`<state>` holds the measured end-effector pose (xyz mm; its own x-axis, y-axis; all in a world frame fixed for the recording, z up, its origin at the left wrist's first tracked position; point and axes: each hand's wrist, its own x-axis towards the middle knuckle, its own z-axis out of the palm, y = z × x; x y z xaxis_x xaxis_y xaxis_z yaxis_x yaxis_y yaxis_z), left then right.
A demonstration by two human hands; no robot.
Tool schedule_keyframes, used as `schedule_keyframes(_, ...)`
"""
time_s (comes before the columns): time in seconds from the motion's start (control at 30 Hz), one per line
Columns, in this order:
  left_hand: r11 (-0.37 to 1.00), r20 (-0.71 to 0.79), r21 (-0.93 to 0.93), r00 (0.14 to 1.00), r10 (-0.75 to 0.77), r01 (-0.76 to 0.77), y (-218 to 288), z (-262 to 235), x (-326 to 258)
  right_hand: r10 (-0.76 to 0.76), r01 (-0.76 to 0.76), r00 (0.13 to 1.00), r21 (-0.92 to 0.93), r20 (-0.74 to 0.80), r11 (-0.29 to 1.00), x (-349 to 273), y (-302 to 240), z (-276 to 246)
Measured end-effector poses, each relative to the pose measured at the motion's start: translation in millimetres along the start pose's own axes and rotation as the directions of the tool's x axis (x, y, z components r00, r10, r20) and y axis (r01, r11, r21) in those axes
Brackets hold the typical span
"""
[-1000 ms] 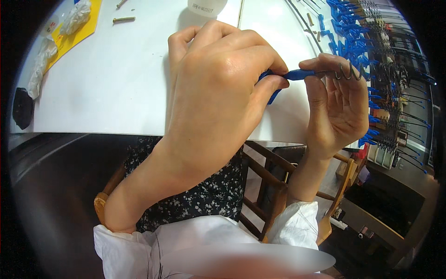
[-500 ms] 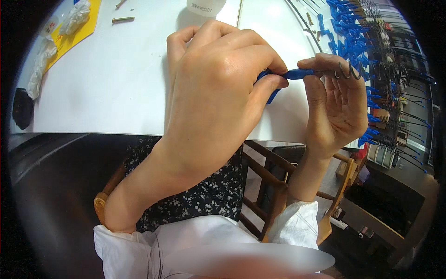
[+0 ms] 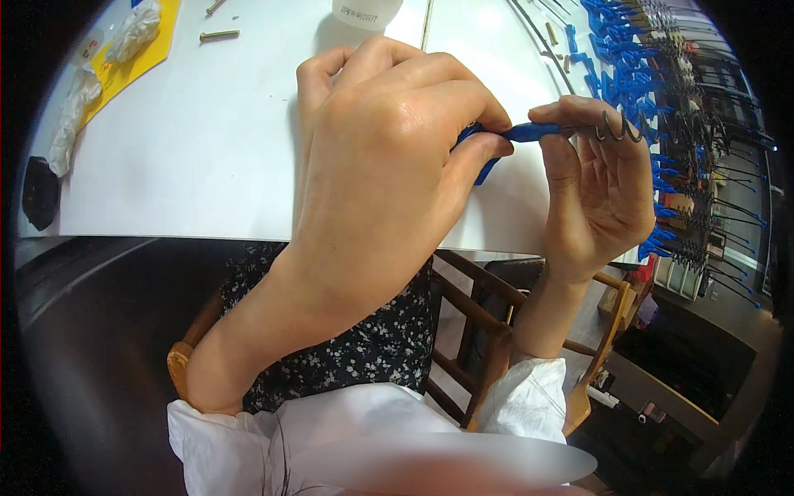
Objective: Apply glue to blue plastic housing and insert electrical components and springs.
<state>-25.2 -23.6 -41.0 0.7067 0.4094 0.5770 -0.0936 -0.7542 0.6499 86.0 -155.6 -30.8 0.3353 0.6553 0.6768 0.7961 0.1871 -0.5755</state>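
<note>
A blue plastic piece (image 3: 531, 132) with a thin dark coiled wire (image 3: 608, 128) running out of its right end is held between my two hands above the white table. My left hand (image 3: 380, 157) has its thumb and forefinger pinched on the piece's left part, which shows blue above and below the thumb. The back of that hand hides the rest. At the other end, my right hand (image 3: 604, 186) pinches the piece where it meets the wire, with its other fingers curled and the palm showing. The wire's loops pass across the right fingers.
Many similar blue pieces with coiled black wires (image 3: 620, 74) line the table's right side. A brass-coloured screw (image 3: 219, 35) lies at the far left. Crumpled white tissue (image 3: 132, 33) rests on a yellow sheet (image 3: 161, 54). A whitish container (image 3: 368, 11) stands at the back. Wooden chairs (image 3: 488, 314) are below the table edge.
</note>
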Motion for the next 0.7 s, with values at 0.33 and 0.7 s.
schedule_keyframes(0.33,1.0,0.0,-0.006,1.0,0.001,-0.001,-1.2,0.4,-1.2,0.036,-0.035,0.998,-0.04,0.045,0.999,-2.1,-1.8,-2.9)
schedule_keyframes(0.7,1.0,0.0,-0.002,1.0,0.003,-0.003,-1.4,1.2,-1.6,0.102,-0.101,0.993,-0.009,0.056,0.995,0.3,-0.4,-4.0)
